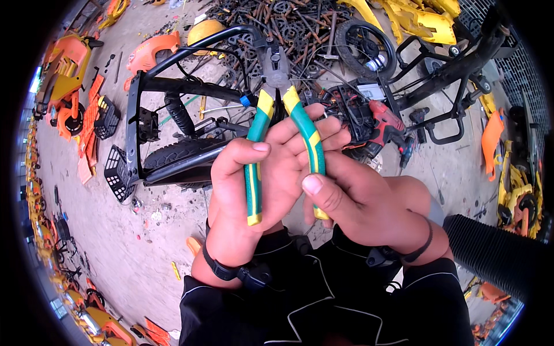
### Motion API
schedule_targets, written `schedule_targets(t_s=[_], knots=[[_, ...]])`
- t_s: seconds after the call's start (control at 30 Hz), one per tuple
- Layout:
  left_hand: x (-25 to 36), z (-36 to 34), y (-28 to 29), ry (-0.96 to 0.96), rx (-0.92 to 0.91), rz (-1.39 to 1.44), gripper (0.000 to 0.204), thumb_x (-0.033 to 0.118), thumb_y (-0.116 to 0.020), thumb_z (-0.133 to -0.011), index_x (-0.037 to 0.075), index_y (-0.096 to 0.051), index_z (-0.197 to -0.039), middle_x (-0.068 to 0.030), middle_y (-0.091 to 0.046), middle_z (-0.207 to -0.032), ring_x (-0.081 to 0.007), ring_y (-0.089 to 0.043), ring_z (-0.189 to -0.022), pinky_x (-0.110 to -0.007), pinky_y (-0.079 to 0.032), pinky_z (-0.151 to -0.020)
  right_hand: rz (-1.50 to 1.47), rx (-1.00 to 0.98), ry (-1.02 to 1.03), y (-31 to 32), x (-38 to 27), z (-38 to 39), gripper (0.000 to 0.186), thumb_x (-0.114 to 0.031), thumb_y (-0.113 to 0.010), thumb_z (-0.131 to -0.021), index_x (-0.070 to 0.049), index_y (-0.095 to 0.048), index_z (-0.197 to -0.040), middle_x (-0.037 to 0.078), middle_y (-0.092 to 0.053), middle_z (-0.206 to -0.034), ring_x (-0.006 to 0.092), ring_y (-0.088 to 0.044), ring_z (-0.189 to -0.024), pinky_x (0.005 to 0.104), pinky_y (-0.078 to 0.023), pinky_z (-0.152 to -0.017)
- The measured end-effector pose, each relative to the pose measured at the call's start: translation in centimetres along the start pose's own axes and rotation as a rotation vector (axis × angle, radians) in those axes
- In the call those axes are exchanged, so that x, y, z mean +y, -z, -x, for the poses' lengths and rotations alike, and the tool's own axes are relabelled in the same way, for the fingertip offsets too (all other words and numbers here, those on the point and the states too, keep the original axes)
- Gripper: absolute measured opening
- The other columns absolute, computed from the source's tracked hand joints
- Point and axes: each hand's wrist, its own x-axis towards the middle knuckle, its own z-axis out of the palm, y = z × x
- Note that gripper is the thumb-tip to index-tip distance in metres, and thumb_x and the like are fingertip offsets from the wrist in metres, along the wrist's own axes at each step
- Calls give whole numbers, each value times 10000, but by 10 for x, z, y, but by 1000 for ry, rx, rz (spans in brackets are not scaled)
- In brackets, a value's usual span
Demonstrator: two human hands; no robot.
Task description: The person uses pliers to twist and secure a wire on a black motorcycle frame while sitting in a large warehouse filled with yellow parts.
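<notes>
A pair of pliers [252, 167] with green and yellow handles is held up before me, its metal head pointing away and its handles spread apart. My left hand [283, 155] lies palm up beneath it, thumb pressed against the left handle and fingers stretched behind the right one. With its thumb on top, my right hand [358, 202] grips the lower part of the right handle. Behind the pliers' head stands a black metal vehicle frame [190, 85] with a tyre [179, 153] in it.
A red cordless drill [384, 128] rests to the right of my hands. Beyond lies a heap of rusty metal parts [288, 26] with a small wheel [365, 49]. Orange and yellow body panels [153, 53] are scattered around. A black ribbed hose [485, 245] runs along the lower right.
</notes>
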Motion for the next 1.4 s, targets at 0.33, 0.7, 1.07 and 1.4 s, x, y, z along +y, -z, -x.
schedule_targets(t_s=[0.33,0.7,1.07,1.4], knots=[[11,11,16,39,-151,-66,904,489,-459,-849,-134,-340,-1494,-265,-583,-1354,-467,-448,-1371,-546,-338,-1177,63,49,189,-24,17,-11,425,-387,-598,-1040,10,-571,-891,103,-653,-708,244,-655,-627,371,-500,-586],[-43,-9,-5,-134,48,-29,611,276,-565,-824,-9,-502,-1361,-164,-599,-1186,-341,-569,-1162,-445,-416,-1084,585,327,62,42,-18,21,513,-494,-739,-900,-1,-636,-997,163,-685,-840,296,-702,-854,394,-550,-684],[-73,-44,2,-179,75,-187,527,309,-563,-983,151,-427,-1467,-101,-514,-1413,-243,-502,-1287,-397,-414,-1040,756,299,158,27,-24,23,1185,-395,-916,-686,17,-256,-1579,238,-517,-1445,311,-624,-1146,373,-520,-970],[-50,-31,17,-53,-13,-300,431,302,-564,-1011,75,-487,-1369,-76,-596,-1217,-165,-581,-1114,-338,-478,-930,977,325,-142,-6,-41,0,1110,-298,-804,-659,134,-252,-1520,327,-593,-1255,332,-677,-1061,361,-538,-912]])
